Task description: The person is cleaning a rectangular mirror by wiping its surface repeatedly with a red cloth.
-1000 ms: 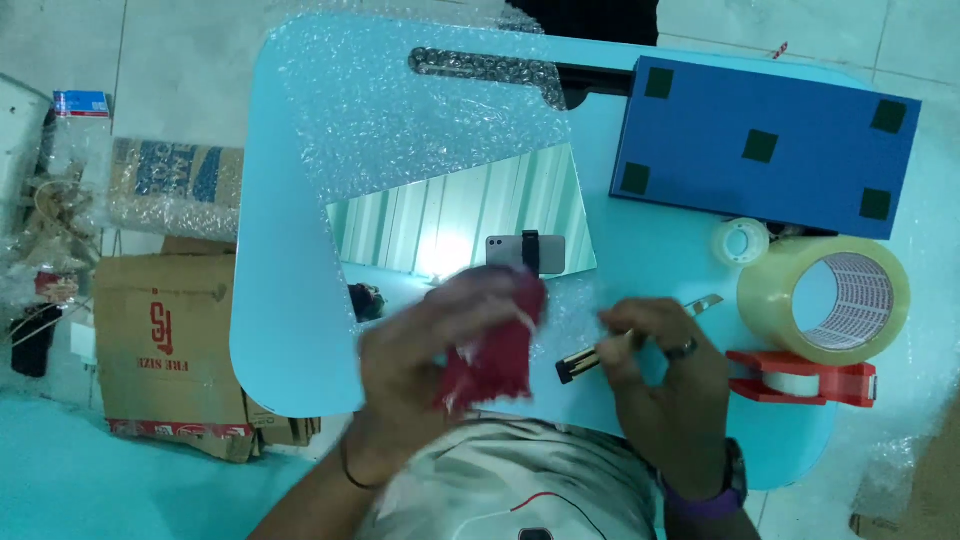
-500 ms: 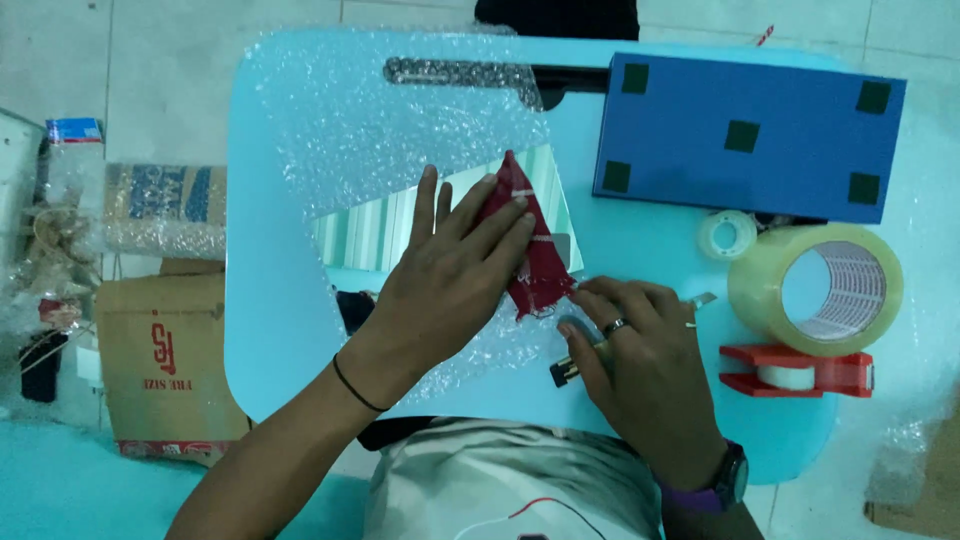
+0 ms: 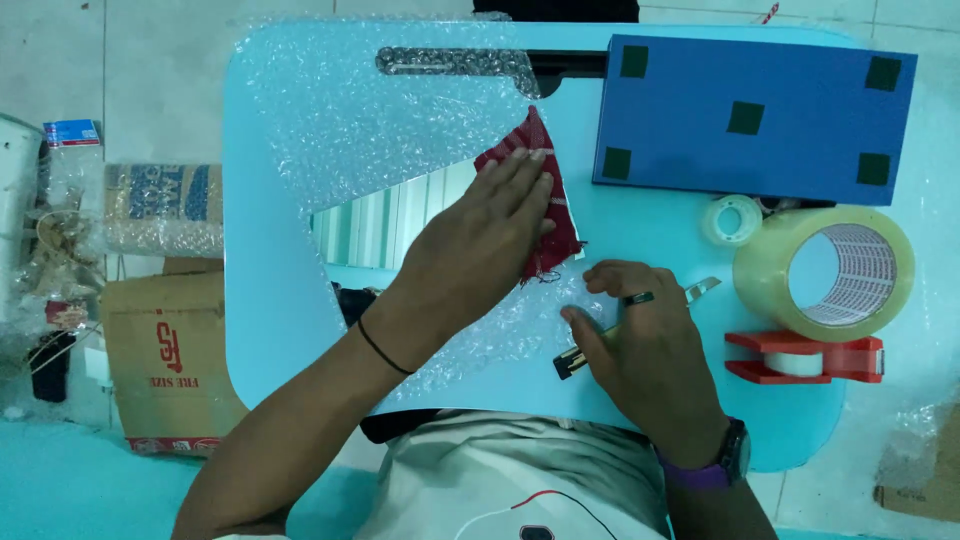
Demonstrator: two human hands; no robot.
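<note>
My left hand (image 3: 478, 240) lies flat, fingers together, pressing a red cloth (image 3: 545, 190) onto a mirror (image 3: 390, 222) that rests on a sheet of bubble wrap (image 3: 340, 120). The mirror reflects a striped ceiling. My right hand (image 3: 645, 350) rests on the light-blue table (image 3: 270, 300) beside the cloth, closed around a small cutter knife (image 3: 575, 358) whose metal tip (image 3: 703, 290) sticks out past the fingers.
A blue board with black pads (image 3: 752, 115) lies at the back right. A small tape roll (image 3: 732, 219), a big clear tape roll (image 3: 825, 272) and a red tape dispenser (image 3: 810, 356) sit at the right. Cardboard boxes (image 3: 165, 360) and packages stand on the floor to the left.
My left hand went from holding the crumpled red cloth above the table to pressing it flat on the mirror, sliding farther up and right. The right hand stayed in place with the knife.
</note>
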